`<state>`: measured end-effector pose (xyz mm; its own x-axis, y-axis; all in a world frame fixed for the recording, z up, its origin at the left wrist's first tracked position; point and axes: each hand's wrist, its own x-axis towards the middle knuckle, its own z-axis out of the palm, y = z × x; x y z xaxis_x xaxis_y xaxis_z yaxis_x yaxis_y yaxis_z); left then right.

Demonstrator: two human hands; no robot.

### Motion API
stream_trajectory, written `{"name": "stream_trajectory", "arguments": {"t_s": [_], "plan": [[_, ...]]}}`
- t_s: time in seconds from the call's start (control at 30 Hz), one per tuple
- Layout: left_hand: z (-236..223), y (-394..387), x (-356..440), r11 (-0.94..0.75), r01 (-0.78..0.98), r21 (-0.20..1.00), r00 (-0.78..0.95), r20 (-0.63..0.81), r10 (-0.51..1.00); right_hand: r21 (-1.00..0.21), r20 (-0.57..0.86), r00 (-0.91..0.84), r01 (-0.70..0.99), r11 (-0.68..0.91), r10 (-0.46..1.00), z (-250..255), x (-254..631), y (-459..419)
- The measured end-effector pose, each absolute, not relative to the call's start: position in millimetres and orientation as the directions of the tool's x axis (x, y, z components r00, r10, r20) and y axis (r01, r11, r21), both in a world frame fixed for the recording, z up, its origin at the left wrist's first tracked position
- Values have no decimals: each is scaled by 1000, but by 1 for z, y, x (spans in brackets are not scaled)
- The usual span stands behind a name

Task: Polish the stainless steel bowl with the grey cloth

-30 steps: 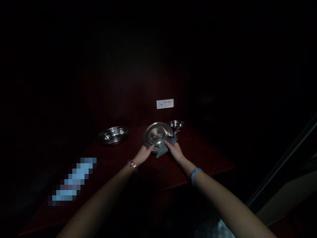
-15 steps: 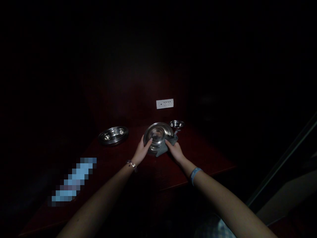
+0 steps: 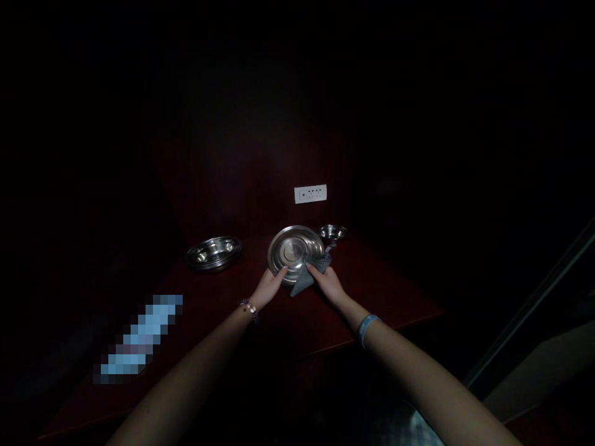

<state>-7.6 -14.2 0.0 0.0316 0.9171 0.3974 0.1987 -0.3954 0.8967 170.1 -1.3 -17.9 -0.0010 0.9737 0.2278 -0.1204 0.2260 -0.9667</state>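
Observation:
A shiny round metal plate (image 3: 289, 249) is held up over the dark red table, tilted so that its inner side faces me. At its lower left edge my left hand (image 3: 269, 288) grips the rim, thumb on the inner side and fingers hidden behind. My right hand (image 3: 329, 285) pinches a grey-green cloth (image 3: 303, 282) against the plate's lower right rim. Part of the cloth hangs below the plate, and another bit sticks out at the right. Behind the right hand stands a small metal bowl (image 3: 333, 232).
To the left on the table (image 3: 223, 334) lies a stack of metal plates (image 3: 214, 253). Nearer me at the left is a blurred-out bluish patch (image 3: 142, 337). A white power socket (image 3: 310, 194) sits on the dark back wall. The table's front edge runs below my hands.
The plate has tilted further toward me and risen slightly, so more of its inner side shows. The cloth's lower corner has shifted a little to the left. Both hands keep their hold.

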Motion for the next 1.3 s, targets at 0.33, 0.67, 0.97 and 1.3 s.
{"name": "stream_trajectory", "arguments": {"t_s": [0.33, 0.67, 0.97, 1.3], "plan": [[1, -16, -8, -387, 207, 899, 27, 390, 920, -968, 236, 1, -91, 235, 972, -22, 171, 2], [-1, -14, -10, -400, 222, 889, 13, 407, 913, -963, 243, 4, -122, 242, 970, -19, 170, 0], [6, -16, -12, -378, 197, 905, -75, 398, 914, -964, 254, 1, -79, 253, 967, -21, 171, 1], [5, -16, -13, -348, 172, 922, -72, 364, 929, -967, 255, 0, 3, 255, 967, -25, 171, 3]]}}
